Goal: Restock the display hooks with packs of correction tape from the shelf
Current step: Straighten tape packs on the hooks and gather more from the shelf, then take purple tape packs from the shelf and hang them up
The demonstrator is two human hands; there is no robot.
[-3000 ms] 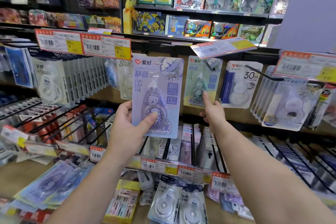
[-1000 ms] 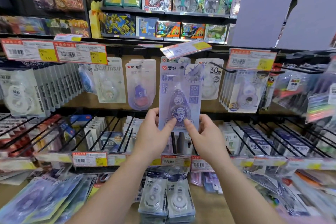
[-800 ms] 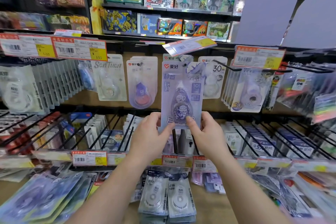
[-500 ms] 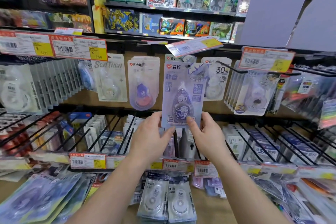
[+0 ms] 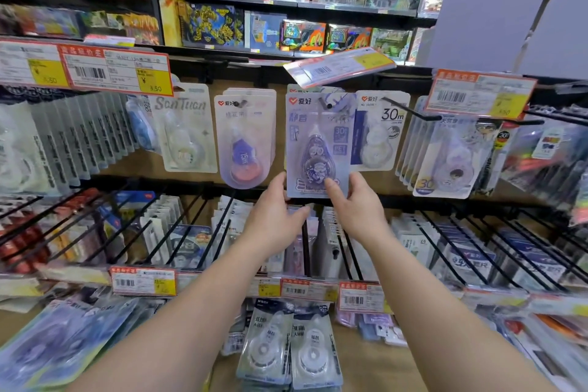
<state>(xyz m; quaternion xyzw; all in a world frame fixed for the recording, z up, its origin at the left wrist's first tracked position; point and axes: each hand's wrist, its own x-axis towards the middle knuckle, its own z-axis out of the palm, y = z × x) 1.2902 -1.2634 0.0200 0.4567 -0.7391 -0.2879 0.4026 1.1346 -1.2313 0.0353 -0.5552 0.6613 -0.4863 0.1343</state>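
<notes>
A purple correction tape pack [image 5: 318, 143] hangs upright in the upper row with a black display hook [image 5: 327, 104] through its top hole, under a tilted price tag [image 5: 340, 66]. My right hand [image 5: 356, 210] pinches the pack's lower right corner, thumb on the front and fingers behind. My left hand [image 5: 276, 219] is just below and left of the pack. Its fingers reach up by the lower left edge, and its thumb is under the bottom edge, off the card. More packs of correction tape [image 5: 286, 347] lie flat on the shelf below.
Other tape packs hang left [image 5: 245, 137] and right [image 5: 378, 130] of the purple one. A bare black hook [image 5: 410, 112] juts out on the right. Long hooks with stock [image 5: 197, 232] fill the lower row, and purple packs [image 5: 63, 344] lie at the bottom left.
The purple pack went from my left hand alone, further left, to both hands and onto the middle hook. Since half a second ago my left thumb has slipped off the card and dropped below it.
</notes>
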